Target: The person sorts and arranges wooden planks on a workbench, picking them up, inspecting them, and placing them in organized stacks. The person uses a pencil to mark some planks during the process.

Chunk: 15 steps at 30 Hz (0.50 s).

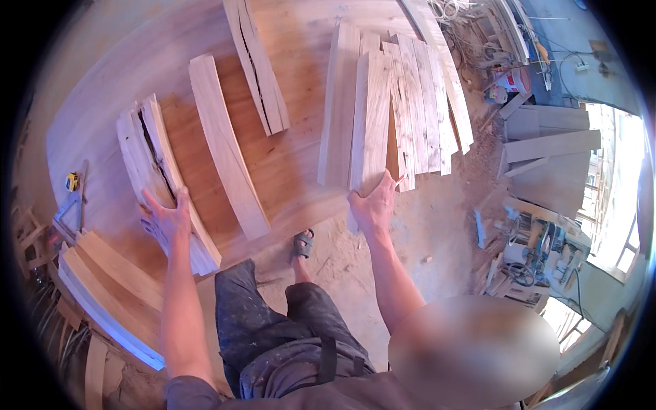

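Note:
My right hand (374, 205) grips the near end of a pale wooden plank (372, 116), thumb on top. This plank lies over a row of several similar planks (418, 102) at the right side of the table. My left hand (166, 217) rests on a split plank (147, 160), fingers spread, beside the long dark crack running along it. To the right of that hand lies a narrow, slightly curved plank (229, 147). Farther off is another plank with a long crack (257, 68). A small thin thing beside my right fingers is too small to make out.
The large wooden table (290, 178) carries all these planks. At its left are a yellow tape measure (72, 181), a square-like tool (68, 212) and more boards (113, 294). Wood scraps and dust lie on the floor (424, 232). A power tool (550, 242) stands at right.

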Motion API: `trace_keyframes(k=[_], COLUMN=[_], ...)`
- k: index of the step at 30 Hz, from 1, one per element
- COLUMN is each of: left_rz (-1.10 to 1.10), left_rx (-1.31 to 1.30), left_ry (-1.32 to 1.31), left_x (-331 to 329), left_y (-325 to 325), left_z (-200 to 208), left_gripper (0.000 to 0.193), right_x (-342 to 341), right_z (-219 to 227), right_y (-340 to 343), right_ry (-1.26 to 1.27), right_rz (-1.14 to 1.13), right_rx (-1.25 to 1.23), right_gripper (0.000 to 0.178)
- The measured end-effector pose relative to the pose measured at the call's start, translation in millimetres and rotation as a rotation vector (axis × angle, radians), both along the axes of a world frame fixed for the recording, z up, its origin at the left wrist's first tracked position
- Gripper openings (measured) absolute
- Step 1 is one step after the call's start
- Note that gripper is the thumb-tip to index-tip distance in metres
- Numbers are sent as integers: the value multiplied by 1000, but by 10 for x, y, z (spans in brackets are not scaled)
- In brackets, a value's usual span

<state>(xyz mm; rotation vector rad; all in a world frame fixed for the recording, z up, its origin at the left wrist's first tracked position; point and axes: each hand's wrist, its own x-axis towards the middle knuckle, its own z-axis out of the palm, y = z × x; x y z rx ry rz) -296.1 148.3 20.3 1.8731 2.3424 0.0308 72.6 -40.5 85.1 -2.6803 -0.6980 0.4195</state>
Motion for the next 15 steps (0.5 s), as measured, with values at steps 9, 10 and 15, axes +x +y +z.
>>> trace_keyframes(k=[9,10,15], left_rz=[53,40,63], left_rx=[57,85,-58], left_ry=[-182,-167,-119], left_x=[-382,-536,-807], left_y=[-50,-49,55], left_z=[-117,-205,-8], left_gripper=[117,118,118], right_x=[209,158,-130], right_z=[348,345,381], right_y=[-250,-284,-564], right_ry=[1041,1030,1231], right_rz=[-352,-366,-454], right_rx=[652,678,745], right_gripper=[61,62,70])
